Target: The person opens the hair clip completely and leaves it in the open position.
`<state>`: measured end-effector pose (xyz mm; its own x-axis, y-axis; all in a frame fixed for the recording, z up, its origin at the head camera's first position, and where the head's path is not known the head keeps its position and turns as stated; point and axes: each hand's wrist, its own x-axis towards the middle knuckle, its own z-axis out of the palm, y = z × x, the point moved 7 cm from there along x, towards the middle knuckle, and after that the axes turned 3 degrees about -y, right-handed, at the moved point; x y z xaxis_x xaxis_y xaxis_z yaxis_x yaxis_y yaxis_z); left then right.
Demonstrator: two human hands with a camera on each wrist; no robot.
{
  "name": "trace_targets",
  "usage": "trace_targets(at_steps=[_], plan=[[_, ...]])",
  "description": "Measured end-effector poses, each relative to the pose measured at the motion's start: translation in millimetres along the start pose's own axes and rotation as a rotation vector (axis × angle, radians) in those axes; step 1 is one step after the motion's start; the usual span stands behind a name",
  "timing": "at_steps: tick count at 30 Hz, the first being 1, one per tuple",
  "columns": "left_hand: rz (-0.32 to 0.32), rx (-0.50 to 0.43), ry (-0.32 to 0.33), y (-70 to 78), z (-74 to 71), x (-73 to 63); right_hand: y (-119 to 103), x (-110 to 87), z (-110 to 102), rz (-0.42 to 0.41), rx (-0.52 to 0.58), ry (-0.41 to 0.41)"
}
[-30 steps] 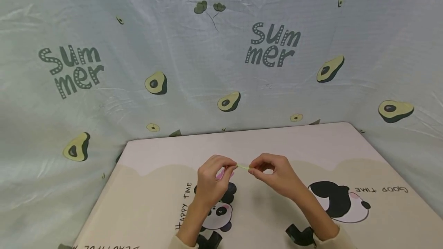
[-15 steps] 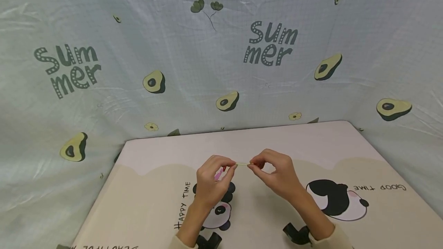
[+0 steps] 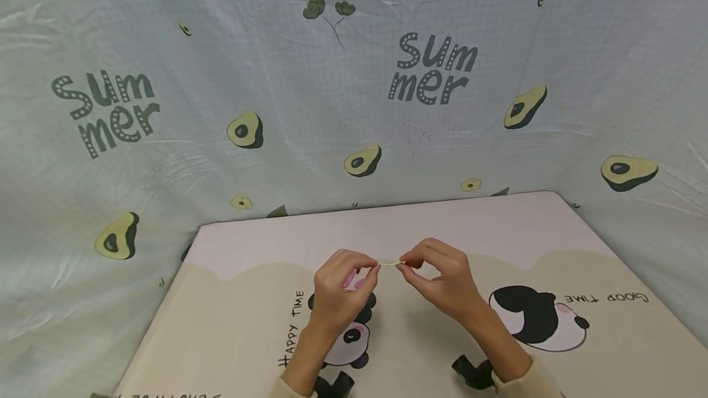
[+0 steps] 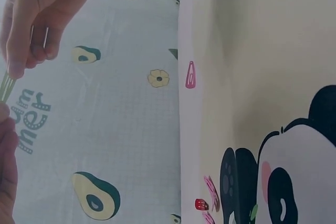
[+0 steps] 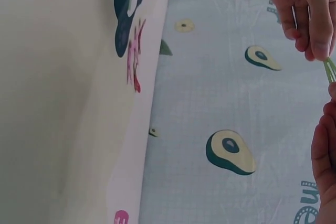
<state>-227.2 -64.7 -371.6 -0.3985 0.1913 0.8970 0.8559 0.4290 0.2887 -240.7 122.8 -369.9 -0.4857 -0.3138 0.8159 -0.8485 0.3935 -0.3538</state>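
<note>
A thin green hair clip (image 3: 390, 263) is stretched level between both hands above the table. My left hand (image 3: 338, 284) pinches one end with thumb and index finger. The other end is pinched the same way by my right hand (image 3: 442, 275). In the left wrist view, slots show in the green hair clip (image 4: 7, 86), with the right hand (image 4: 44, 17) above and the left hand (image 4: 7, 169) below. Fingertips cover both of its ends. The right wrist view catches the clip (image 5: 329, 70) only at its edge.
A pink snap clip (image 4: 190, 74) lies near the table's far edge. Several pink clips (image 5: 134, 56) and a red strawberry-shaped piece (image 4: 201, 204) lie beside the panda print, partly behind my left hand. The printed table (image 3: 249, 324) meets an avocado-patterned cloth (image 3: 310, 78).
My right hand has risen slightly, and the clip has gone from slanting to nearly level. The left hand stays almost in place, and the head view has shifted a little.
</note>
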Motion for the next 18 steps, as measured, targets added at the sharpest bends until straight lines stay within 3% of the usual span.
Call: trace_targets(at_steps=[7, 18], plan=[[-0.012, 0.031, -0.002, 0.2, 0.5, -1.5, -0.5, 0.6, 1.9, -0.021, -0.006, -0.003], [-0.010, 0.005, 0.017, 0.4, 0.3, -1.8, -3.0, -0.3, 3.4, -0.032, -0.016, 0.002]])
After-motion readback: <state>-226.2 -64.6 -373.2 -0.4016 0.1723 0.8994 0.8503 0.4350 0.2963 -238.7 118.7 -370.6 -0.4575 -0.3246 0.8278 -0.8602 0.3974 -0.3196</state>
